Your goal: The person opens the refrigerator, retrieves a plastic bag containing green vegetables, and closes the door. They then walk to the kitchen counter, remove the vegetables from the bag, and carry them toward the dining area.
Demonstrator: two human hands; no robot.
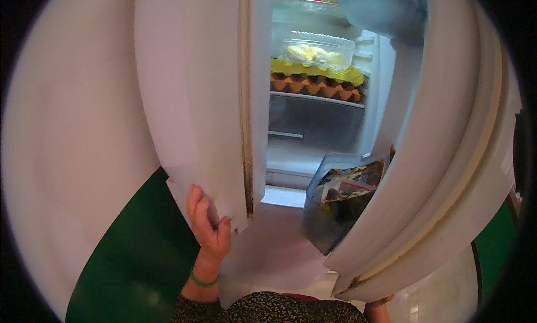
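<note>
Two white refrigerator doors stand ajar before me. My left hand (207,222), with a green band at the wrist, grips the lower edge of the left door (209,113). Low at the outer side of the right door (444,125) is my right hand (381,301), its fingers partly hidden by the door. Inside, a clear plastic container (321,44) with pale yellow food rests on a yellow egg tray (314,71), above a brown egg tray (314,88). A door bin (314,218) on the right door holds dark packets (352,188).
Below the shelf is a drawer (314,121). A bluish bin (377,12) hangs high on the right door. A pale wall or panel (75,113) rises at the far left, beside a green floor area (134,256). Pale tiles (440,285) lie at lower right.
</note>
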